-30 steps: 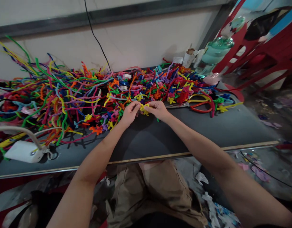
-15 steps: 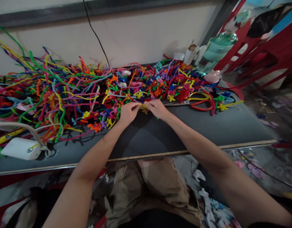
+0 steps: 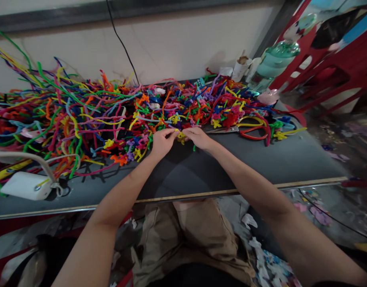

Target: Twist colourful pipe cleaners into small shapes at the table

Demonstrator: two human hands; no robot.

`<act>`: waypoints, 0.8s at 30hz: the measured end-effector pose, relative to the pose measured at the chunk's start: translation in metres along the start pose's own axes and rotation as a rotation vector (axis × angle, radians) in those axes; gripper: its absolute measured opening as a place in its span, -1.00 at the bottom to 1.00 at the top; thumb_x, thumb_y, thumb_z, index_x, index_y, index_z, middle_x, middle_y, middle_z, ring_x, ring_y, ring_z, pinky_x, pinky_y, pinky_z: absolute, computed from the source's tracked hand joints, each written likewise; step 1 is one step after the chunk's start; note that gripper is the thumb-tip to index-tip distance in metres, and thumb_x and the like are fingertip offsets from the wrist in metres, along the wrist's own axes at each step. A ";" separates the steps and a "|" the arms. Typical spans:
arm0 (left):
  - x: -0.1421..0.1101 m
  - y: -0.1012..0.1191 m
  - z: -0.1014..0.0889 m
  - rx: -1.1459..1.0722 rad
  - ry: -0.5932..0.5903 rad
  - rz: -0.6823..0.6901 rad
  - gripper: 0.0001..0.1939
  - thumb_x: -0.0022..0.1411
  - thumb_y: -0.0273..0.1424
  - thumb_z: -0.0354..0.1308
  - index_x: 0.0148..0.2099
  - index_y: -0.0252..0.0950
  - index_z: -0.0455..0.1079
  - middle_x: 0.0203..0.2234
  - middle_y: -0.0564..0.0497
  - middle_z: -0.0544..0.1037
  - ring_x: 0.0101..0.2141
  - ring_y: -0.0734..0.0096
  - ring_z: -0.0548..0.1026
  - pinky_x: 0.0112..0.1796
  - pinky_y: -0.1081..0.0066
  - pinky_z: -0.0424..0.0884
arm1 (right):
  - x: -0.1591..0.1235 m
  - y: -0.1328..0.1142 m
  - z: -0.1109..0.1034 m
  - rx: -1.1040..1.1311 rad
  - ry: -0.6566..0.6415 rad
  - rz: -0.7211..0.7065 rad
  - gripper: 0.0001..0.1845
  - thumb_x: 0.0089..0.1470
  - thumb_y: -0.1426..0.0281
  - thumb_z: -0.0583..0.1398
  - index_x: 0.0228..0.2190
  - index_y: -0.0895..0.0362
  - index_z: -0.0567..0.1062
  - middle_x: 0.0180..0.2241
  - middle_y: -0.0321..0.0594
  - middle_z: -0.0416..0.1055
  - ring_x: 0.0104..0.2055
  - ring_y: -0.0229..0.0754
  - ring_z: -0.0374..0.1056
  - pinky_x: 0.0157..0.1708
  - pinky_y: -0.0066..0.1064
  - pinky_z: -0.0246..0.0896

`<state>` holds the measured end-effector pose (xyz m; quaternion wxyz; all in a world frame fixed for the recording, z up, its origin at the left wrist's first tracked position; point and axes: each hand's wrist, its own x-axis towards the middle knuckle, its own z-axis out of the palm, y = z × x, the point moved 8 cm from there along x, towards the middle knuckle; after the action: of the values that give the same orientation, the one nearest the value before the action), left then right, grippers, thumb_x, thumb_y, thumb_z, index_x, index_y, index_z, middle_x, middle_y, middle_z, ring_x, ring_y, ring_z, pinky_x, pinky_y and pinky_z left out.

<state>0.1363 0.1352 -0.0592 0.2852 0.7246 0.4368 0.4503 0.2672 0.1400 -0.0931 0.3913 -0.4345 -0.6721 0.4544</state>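
Low in the frame, a lap in tan cloth sits under the near edge of the dark grey table (image 3: 261, 159), and two bare forearms reach up from it toward the middle of the picture. The left hand (image 3: 161, 141) and the right hand (image 3: 199, 138) meet there, their fingers (image 3: 171, 132) pinched shut on a small yellow pipe cleaner piece (image 3: 181, 137) between them; it looks twisted into a little flower shape, though it is too small to be sure. It sits just above the table at the near edge of the pile, centre of the frame.

Compared with half a second ago, the hands have hardly moved: the pinch is the same and the yellow piece has stayed between the fingertips. A second ago the hands sat a touch lower in the frame.

Behind the hands, a wide tangle of pipe cleaners (image 3: 81, 115) fills the middle left: fuzzy, thin, bent wires in green, orange, pink, blue and yellow, some long strands arching toward the upper left. Small flower-like twists lie among them. At the lower left a white plastic lamp base (image 3: 24, 186) rests on the table. To the right of the hands lie scissors (image 3: 228, 129) with red loops beside them. Far upper right, a pale green jar (image 3: 273, 63) stands beside a paper cup (image 3: 240, 67) against the cream wall (image 3: 177, 44).
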 end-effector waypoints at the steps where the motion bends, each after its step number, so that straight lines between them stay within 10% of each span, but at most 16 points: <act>1: 0.000 -0.001 0.000 -0.022 0.004 -0.017 -0.79 0.20 -0.28 0.19 -0.31 -0.31 0.56 -0.41 -0.03 0.63 -0.36 0.32 0.58 -0.29 0.37 0.49 | 0.000 0.000 -0.002 -0.021 0.023 -0.006 -0.39 0.08 -0.15 0.05 -0.62 0.12 0.27 -0.62 -0.32 0.16 -0.48 -0.28 0.18 -0.44 -0.44 0.12; 8: 0.002 0.000 0.004 -0.023 -0.068 -0.027 -0.82 0.17 -0.30 0.22 -0.26 -0.30 0.55 -0.39 -0.02 0.62 -0.35 0.38 0.55 -0.27 0.40 0.46 | -0.006 -0.017 -0.014 -0.316 0.155 -0.066 -0.39 0.19 -0.09 -0.04 -0.63 0.12 0.22 -0.66 -0.37 0.01 -0.54 -0.32 0.02 -0.51 -0.42 -0.10; 17: 0.005 -0.024 -0.003 -0.243 0.011 -0.263 -0.80 0.15 -0.27 0.22 -0.31 -0.33 0.52 -0.53 0.03 0.55 -0.54 0.50 0.44 -0.44 0.48 0.38 | -0.013 -0.045 -0.028 -0.718 0.129 -0.395 -0.68 0.28 0.35 -0.01 -0.22 0.12 0.54 -0.26 -0.09 0.53 -0.16 -0.06 0.36 -0.11 -0.21 0.15; 24: 0.000 -0.010 0.022 -0.367 -0.286 -0.253 -0.83 0.07 -0.30 0.29 -0.40 -0.32 0.49 -0.57 0.05 0.50 -0.54 0.55 0.40 -0.44 0.51 0.37 | -0.020 -0.049 -0.046 -0.613 0.370 -0.393 -0.75 0.27 0.28 0.05 -0.24 0.09 0.50 -0.32 -0.13 0.52 -0.23 -0.10 0.41 -0.18 -0.25 0.24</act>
<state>0.1524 0.1395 -0.0769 0.5249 0.6565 0.3902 0.3757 0.3052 0.1231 -0.0361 0.4374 -0.4688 -0.7648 0.0637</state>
